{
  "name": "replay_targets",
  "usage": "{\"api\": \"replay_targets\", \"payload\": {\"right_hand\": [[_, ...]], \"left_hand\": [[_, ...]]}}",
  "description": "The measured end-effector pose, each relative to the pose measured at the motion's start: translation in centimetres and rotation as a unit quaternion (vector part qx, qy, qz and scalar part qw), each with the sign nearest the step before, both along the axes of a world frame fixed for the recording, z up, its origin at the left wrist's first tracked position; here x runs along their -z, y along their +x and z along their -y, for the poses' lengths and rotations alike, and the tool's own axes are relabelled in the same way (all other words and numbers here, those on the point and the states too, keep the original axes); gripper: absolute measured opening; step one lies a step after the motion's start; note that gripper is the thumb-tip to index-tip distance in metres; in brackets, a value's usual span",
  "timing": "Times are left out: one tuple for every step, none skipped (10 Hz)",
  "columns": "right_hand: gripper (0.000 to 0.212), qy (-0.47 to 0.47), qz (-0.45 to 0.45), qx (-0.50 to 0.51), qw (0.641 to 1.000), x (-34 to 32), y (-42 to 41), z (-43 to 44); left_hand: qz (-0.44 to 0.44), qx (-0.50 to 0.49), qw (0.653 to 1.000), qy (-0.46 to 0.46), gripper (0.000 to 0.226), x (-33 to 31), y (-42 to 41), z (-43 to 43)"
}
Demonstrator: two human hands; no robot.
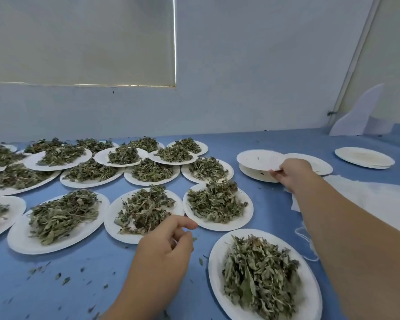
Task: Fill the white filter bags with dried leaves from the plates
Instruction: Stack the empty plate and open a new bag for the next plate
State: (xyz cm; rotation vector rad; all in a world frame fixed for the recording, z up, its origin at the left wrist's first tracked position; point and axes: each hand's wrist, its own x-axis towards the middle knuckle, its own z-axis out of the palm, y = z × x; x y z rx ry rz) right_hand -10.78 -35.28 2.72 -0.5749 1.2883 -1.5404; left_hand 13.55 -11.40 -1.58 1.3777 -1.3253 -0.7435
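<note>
Leaf plate (218,262) sits right by you. Your right hand (292,172) grips empty plate (256,159) over stack (254,174). Left hand (166,247) half curled, can't tell if pinching. White bags (367,195) lie on surface (97,271), at right. Next, I think: grab bag, fill

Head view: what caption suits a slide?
Right hand grips an empty plate over a stack beside plates of dried leaves.

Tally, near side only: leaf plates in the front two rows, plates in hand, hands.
Leaf plates, front two rows: 5
Empty plate gripped by right hand: 1
Hands, counting left hand: 2
Total: 8
</note>
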Motion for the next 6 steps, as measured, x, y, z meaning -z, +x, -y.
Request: {"api": "replay_targets", "payload": {"right_hand": [[0.038,0.075,-0.218,-0.050,0.972,0.6,-0.5,0.0],[0.045,0.131,-0.516,-0.042,0.846,1.0,-1.1,-0.1],[0.038,0.138,-0.572,-0.044,0.807,0.3,-1.2,-1.4],[0.036,0.108,-0.512,-0.037,0.851,-1.5,-0.7,-3.1],[0.028,0.087,-0.513,-0.040,0.853,-3.6,-1.3,-4.6],[0.018,0.053,-0.463,-0.062,0.882,-5.2,-2.4,-6.7]], "left_hand": [[0.018,0.016,1.000,0.011,0.037,0.4,0.1,0.2],[0.047,0.026,0.998,0.018,0.032,0.6,0.0,0.2],[0.053,0.025,0.998,0.018,0.028,0.5,0.0,0.1],[0.068,0.020,0.997,0.011,0.026,0.5,0.0,0.0],[0.101,0.029,0.994,0.017,0.023,0.5,-0.1,-0.3],[0.119,0.030,0.992,0.017,0.024,0.4,-0.2,-0.7]]}}
